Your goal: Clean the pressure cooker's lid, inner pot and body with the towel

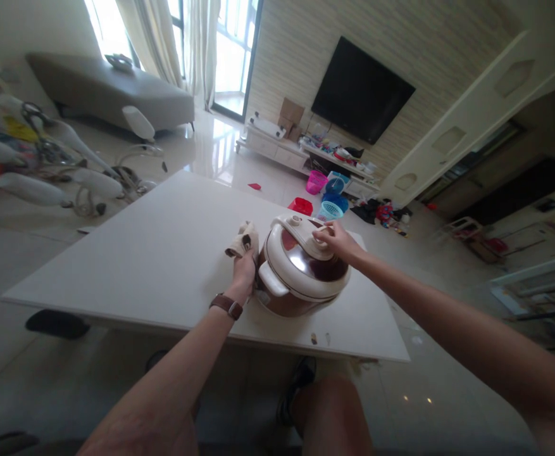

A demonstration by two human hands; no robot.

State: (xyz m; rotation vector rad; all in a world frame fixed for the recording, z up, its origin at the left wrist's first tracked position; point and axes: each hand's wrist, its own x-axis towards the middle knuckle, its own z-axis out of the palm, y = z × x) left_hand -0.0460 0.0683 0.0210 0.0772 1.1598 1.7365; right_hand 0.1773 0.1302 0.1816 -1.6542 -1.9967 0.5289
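Note:
A brown and cream electric pressure cooker stands on the white table, close to its front edge. My right hand is closed around the knob on top of its lid. On the cooker's left side, my left hand, with a brown-strapped watch at the wrist, grips a crumpled beige cloth. That cloth lies against the cooker's wall, and part of it is hidden behind my fingers. The lid sits on the cooker, and its cream side handle points toward me.
Behind the table, several plastic baskets stand on the floor before a low TV cabinet. A grey bench and white chairs or frames are at the left. Small dark marks lie near the table's front edge.

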